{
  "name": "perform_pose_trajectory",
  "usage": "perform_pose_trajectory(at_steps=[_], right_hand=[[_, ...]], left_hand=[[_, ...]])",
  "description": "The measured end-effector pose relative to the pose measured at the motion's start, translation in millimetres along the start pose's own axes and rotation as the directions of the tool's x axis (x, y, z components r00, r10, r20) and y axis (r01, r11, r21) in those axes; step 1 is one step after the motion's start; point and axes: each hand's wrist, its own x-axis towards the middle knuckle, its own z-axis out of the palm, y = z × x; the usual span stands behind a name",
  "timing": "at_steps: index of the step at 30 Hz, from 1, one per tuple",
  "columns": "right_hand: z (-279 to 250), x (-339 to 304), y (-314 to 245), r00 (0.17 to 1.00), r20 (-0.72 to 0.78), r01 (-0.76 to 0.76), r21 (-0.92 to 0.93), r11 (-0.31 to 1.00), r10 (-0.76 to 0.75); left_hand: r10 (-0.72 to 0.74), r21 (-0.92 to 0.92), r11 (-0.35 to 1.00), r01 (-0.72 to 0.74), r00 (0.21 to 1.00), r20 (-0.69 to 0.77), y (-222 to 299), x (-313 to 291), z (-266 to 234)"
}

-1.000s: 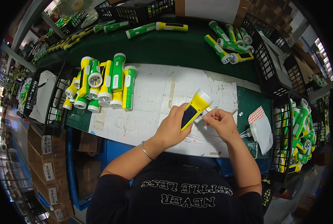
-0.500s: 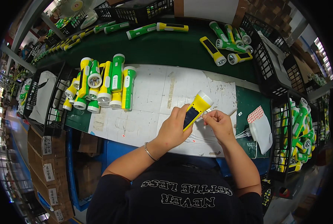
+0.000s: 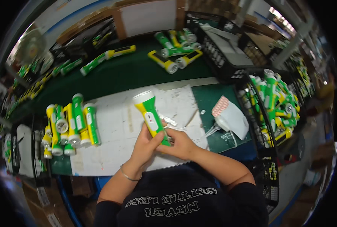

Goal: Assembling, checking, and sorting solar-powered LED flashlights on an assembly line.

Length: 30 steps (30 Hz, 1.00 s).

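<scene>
A green and yellow flashlight (image 3: 149, 109) with a white head stands tilted before me, its lens end up and away, a white switch plate facing me. My left hand (image 3: 144, 147) is wrapped round its handle, thumb across the front. My right hand (image 3: 180, 144) closes on the tail end from the other side; some of its fingers are hidden behind the flashlight. On the left, a pile of similar flashlights (image 3: 77, 117) lies on the white work sheet (image 3: 115, 151).
A black crate (image 3: 253, 125) full of flashlights stands on the right. Near it lie a white pouch with a red-patterned flap (image 3: 232, 117) and white cables (image 3: 212, 131). More flashlights (image 3: 168, 64) lie on the green bench (image 3: 130, 75) behind. Another black crate (image 3: 37, 151) is at left.
The flashlight has turned from its black-panel side to its switch side. My right hand has moved from beside it onto its tail. The whole view has swung to the right.
</scene>
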Motion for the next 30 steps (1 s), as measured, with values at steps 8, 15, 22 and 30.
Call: perform_pose_trajectory(at_steps=[8,15,22,30], right_hand=[[-226,-89,-34,0.501,-0.852,-0.450,-0.405,0.796,-0.151],[-423,-258,61,0.454,-0.870,-0.814,-0.493,0.307,-0.193],[-344,-106,-12,0.405,-0.755,-0.673,-0.628,0.391,-0.516],[-213,149,-18,0.889,-0.386,-0.336,-0.915,0.222,-0.246]], left_hand=[[-0.116,0.062,0.993,0.099,0.822,0.558,79,-20,29],[-0.097,0.101,0.995,0.017,-0.142,0.985,166,-17,113],[0.453,-0.658,0.652,0.377,0.502,0.737,119,-52,116],[0.551,-0.501,0.834,-0.230,0.351,0.757,132,-14,82]])
